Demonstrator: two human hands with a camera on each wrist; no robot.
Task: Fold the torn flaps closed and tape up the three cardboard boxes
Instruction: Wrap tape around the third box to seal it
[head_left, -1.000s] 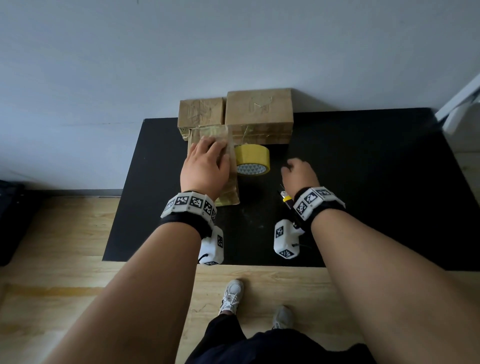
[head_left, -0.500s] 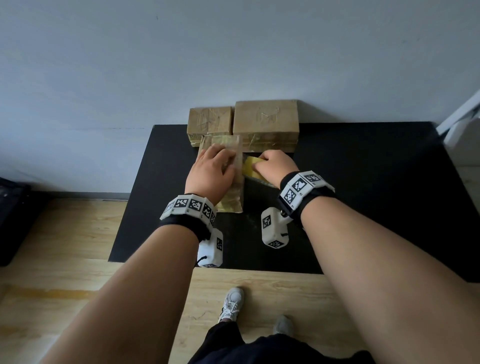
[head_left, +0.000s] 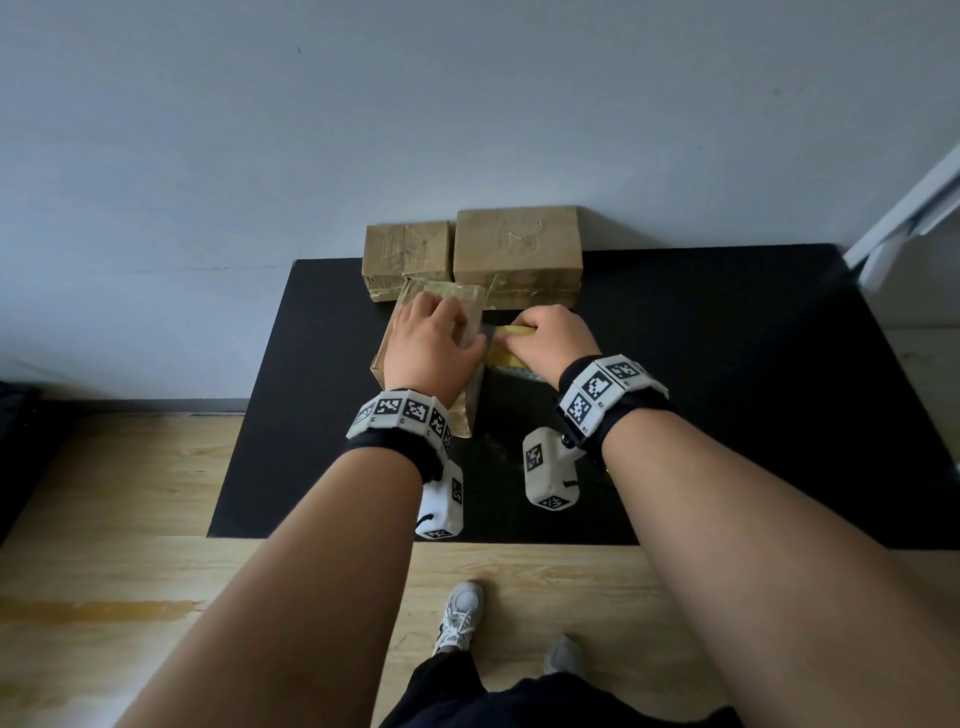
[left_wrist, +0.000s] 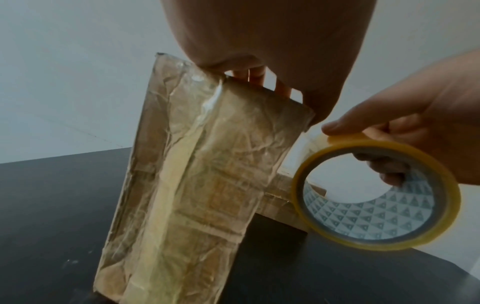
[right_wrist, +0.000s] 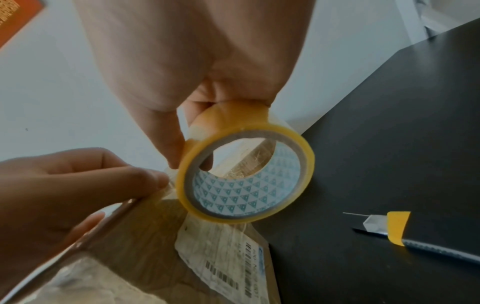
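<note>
Two taped boxes behind | knife beside tape roll

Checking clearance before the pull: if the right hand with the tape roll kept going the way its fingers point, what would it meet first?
Most likely the larger cardboard box at the wall: the right hand, gripping the yellow tape roll, points toward its front face. Depth is unclear, so the gap can't be judged.
</note>
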